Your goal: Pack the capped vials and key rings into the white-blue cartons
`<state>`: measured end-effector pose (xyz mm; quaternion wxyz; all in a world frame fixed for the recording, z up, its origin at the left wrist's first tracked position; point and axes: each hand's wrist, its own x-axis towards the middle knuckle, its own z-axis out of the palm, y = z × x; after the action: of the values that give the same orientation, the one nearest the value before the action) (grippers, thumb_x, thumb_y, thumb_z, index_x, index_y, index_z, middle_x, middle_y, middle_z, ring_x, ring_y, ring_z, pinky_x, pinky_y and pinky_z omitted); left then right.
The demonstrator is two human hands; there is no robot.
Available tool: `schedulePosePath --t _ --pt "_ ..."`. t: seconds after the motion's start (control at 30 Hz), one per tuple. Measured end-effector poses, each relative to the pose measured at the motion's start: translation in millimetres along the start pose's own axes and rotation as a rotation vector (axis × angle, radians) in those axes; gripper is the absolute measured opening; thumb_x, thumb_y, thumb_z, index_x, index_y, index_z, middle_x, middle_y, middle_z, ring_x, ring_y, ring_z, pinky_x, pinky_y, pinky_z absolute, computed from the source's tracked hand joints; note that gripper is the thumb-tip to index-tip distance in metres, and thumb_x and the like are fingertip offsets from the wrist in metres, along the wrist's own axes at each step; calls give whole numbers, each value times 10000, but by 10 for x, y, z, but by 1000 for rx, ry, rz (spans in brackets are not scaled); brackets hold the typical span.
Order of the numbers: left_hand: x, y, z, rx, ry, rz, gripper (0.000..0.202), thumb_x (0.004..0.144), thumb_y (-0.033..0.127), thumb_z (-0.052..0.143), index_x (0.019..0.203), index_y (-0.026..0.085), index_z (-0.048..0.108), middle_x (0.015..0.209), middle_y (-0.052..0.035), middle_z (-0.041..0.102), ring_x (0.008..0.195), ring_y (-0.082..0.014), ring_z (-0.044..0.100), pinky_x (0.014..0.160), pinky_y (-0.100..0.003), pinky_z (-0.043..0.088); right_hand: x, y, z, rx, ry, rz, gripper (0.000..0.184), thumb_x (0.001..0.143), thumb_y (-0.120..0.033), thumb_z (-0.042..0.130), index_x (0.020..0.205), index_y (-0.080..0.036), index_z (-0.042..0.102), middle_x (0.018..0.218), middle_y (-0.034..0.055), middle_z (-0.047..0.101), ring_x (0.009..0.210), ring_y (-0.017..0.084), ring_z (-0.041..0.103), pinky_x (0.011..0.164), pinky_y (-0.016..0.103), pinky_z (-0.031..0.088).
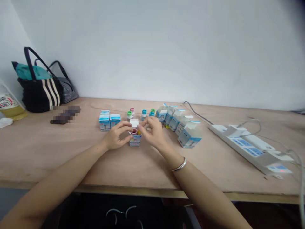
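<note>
My left hand [116,135] and my right hand [152,131] meet at the middle of the plywood table [71,152]. Fingertips of both hands touch a small white cube [134,123] from either side. Just below it, a small white-and-blue carton [135,140] stands upright, with a pink ring [133,131] at its open top. Several small bottles with green, blue and pink caps [140,113] stand just beyond my hands. Two closed cartons [105,121] sit to the left, and a row of open cartons [178,124] stands to the right.
A white power strip [247,148] with cables lies at the table's right. A black striped bag [39,92] and a grey bag [65,87] stand at the back left, beside a pixelated dark object [64,115] and a bottle [9,106]. A wall rises behind the table.
</note>
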<state>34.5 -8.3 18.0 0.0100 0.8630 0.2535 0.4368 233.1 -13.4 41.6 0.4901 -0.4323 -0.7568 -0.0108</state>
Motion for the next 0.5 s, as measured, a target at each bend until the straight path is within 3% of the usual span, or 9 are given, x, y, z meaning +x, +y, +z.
schedulePosePath --t 0.13,0.27,0.4,0.5 --pt "2 3 -7 -1 -3 1 181 818 231 591 997 210 610 1093 -81 576 1035 -188 584 921 -364 488 50 166 -107 188 -123 -86 164 830 -361 576 871 -234 672 933 58 637 929 210 562 875 381 409" --pt "1 6 -8 -6 -16 4 163 818 233 590 979 214 605 1103 -79 569 1037 -189 580 925 -367 481 63 248 -195 191 -316 -205 246 830 -445 576 814 -235 705 1005 72 628 992 219 556 933 404 393" --pt "-18 -8 32 6 59 -24 346 778 254 639 1095 206 509 1150 -97 553 1107 -219 543 949 -403 461 50 289 -178 267 -268 -100 368 891 -461 468 1145 -229 599 1146 99 606 1077 223 540 934 397 418" --pt "-45 -26 75 7 212 -94 516 704 321 717 1115 193 433 1145 -109 559 1094 -234 554 918 -414 475 27 334 -122 276 -281 9 404 904 -455 437 1191 -203 568 1142 113 620 1060 237 560 921 414 430"
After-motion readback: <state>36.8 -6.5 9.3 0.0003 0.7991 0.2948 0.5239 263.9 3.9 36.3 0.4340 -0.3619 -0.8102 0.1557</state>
